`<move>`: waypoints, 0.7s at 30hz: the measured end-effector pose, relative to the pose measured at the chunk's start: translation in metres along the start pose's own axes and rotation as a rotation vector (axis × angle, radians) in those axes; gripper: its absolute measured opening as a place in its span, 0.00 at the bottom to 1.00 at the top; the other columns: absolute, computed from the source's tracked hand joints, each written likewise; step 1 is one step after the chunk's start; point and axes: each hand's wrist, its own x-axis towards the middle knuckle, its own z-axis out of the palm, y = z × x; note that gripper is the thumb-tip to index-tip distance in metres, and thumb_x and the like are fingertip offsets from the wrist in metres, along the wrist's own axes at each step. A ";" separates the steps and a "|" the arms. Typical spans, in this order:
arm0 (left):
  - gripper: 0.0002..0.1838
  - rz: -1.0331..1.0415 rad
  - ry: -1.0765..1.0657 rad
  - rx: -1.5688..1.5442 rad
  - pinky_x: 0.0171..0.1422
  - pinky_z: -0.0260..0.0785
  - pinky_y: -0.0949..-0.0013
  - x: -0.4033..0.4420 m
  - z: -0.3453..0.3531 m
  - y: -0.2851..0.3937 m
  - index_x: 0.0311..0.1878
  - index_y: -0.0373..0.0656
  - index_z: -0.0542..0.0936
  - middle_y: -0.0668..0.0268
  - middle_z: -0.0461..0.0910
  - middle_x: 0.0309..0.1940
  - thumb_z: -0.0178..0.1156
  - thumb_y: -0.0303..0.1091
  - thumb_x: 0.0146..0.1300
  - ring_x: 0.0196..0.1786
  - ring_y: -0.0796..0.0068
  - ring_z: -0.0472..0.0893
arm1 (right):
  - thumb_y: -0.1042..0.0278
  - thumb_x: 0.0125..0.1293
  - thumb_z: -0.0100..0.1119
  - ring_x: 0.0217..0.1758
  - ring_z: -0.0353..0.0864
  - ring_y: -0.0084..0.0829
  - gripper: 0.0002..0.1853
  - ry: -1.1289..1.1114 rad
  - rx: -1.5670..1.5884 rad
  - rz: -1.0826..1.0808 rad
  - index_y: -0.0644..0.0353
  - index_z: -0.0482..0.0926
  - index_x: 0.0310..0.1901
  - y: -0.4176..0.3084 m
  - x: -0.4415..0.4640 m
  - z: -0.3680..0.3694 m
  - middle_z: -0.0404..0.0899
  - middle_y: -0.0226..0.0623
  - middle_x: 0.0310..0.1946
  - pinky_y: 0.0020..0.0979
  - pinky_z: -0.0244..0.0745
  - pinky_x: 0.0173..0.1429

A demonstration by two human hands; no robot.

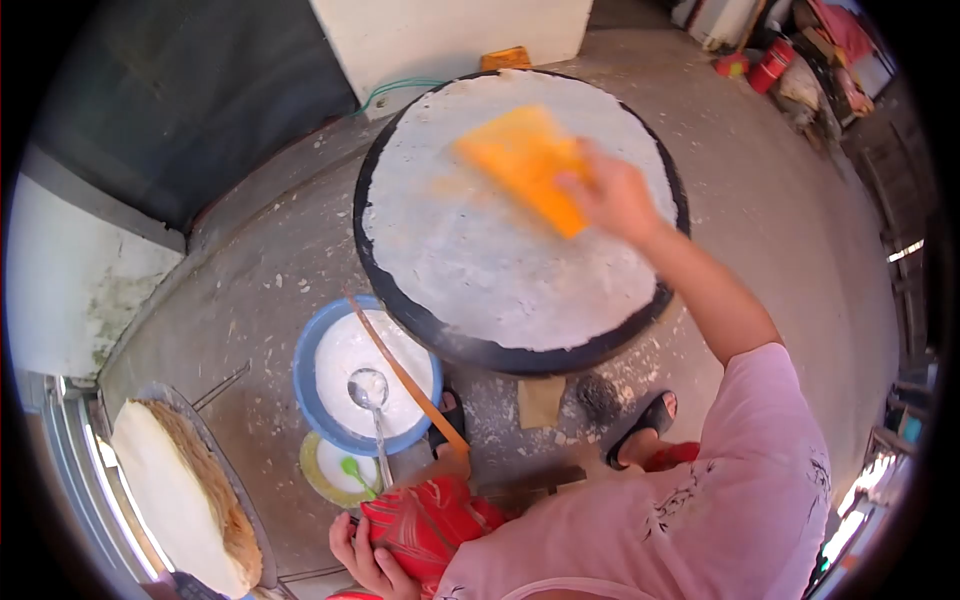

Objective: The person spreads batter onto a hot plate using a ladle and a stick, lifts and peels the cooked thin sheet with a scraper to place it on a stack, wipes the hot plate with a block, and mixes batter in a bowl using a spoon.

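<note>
A large round black griddle (445, 345) carries a thin pale sheet of batter (500, 270) almost to its rim. Over the upper middle of the sheet, my right hand (615, 190) grips an orange scraper (530, 165), both blurred by motion. My left hand (370, 555) rests at the red cloth on my knee, its fingers bent around something dark that I cannot make out. Above that hand is a blue basin (305, 370) of white batter (340, 350), with a metal ladle (368, 390) in it and a long wooden stick (400, 370) lying across.
Beside the basin sits a yellow-green bowl (312, 470) with a green spoon (350, 466). Stacked flat sheets (170, 490) lie on a tray at lower left. A white wall block (450, 35) stands behind the griddle. Red items (770, 65) and clutter are at upper right.
</note>
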 end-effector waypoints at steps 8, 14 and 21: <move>0.21 -0.017 0.092 -0.137 0.63 0.53 0.58 -0.028 0.007 -0.039 0.48 0.29 0.72 0.51 0.64 0.56 0.39 0.37 0.65 0.58 0.55 0.64 | 0.62 0.43 0.64 0.40 0.80 0.38 0.22 0.312 0.041 0.709 0.63 0.76 0.42 0.198 -0.086 -0.078 0.79 0.46 0.36 0.36 0.73 0.44; 0.20 0.034 0.135 -0.201 0.62 0.52 0.58 -0.029 0.013 -0.038 0.48 0.29 0.73 0.51 0.65 0.56 0.40 0.37 0.64 0.58 0.55 0.64 | 0.67 0.42 0.63 0.40 0.80 0.41 0.20 0.251 0.152 0.807 0.63 0.76 0.40 0.114 -0.173 -0.044 0.79 0.47 0.35 0.36 0.73 0.44; 0.19 0.100 0.146 -0.216 0.64 0.51 0.58 -0.026 0.015 -0.036 0.49 0.32 0.73 0.52 0.66 0.55 0.40 0.35 0.64 0.59 0.55 0.63 | 0.65 0.48 0.62 0.43 0.77 0.44 0.24 0.022 0.478 0.510 0.56 0.69 0.49 -0.063 -0.283 0.007 0.77 0.46 0.40 0.39 0.70 0.48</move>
